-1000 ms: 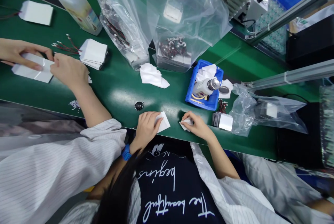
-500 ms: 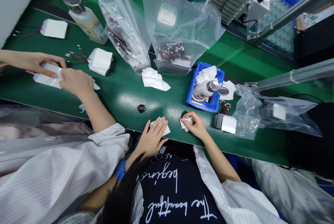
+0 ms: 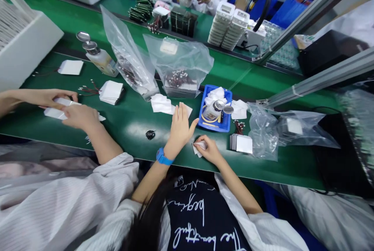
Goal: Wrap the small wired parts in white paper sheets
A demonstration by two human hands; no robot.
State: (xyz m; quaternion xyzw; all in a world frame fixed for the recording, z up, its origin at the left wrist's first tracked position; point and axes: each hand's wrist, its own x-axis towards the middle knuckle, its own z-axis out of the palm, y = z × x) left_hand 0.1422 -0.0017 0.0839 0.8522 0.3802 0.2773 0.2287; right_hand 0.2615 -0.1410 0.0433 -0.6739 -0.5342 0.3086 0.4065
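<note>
Holding a bottle [image 3: 210, 112] and crumpled white cloths [image 3: 215, 96], the blue bin [image 3: 214, 127] has the spread-fingered left hand [image 3: 180, 128] beside it and the right hand [image 3: 209, 150], pinching a white piece [image 3: 201, 145], before it.

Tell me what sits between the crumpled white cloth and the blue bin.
In the head view, a white piece lies between the cloth and the bin, partly covered by your left hand.

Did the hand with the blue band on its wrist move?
Yes. The left hand has moved forward, away from the near edge of the green table, and is now beside the blue bin.
</note>
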